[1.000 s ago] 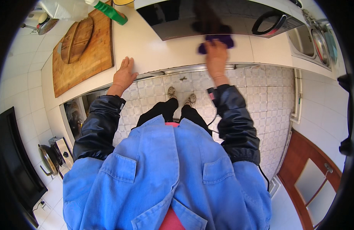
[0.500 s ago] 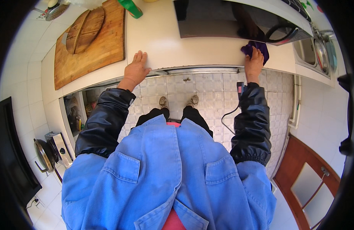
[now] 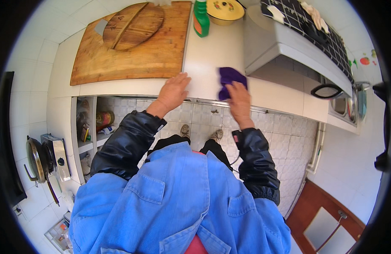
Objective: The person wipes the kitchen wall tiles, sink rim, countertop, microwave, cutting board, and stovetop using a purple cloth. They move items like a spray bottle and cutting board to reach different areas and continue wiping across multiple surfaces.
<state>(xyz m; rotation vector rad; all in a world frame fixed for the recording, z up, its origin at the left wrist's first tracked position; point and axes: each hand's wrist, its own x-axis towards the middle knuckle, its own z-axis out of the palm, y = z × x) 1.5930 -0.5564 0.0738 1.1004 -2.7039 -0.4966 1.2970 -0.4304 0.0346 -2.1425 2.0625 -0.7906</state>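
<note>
My right hand (image 3: 240, 100) presses a crumpled purple cloth (image 3: 230, 76) onto the pale countertop (image 3: 208, 55), close to its front edge. Its fingers lie over the cloth's near part and are slightly blurred. My left hand (image 3: 173, 94) rests at the counter edge by the near right corner of a wooden cutting board (image 3: 132, 63). Nothing is in it, and its fingers are stretched out. A round wooden lid (image 3: 140, 29) with a handle bar lies on the board, partly over a grey blade-like piece (image 3: 101, 27).
Behind the cloth stand a green bottle (image 3: 201, 21) and a yellow lidded pot (image 3: 226, 12). A white-grey appliance (image 3: 284, 38) under a black checked cloth (image 3: 318, 29) is on the right, before a sink (image 3: 340, 106). Open shelves (image 3: 88, 127) sit below the counter at left.
My right hand has moved left along the counter with the purple cloth. My view has shifted right-to-left, and the appliance now shows its grey side. My left hand stays near the board.
</note>
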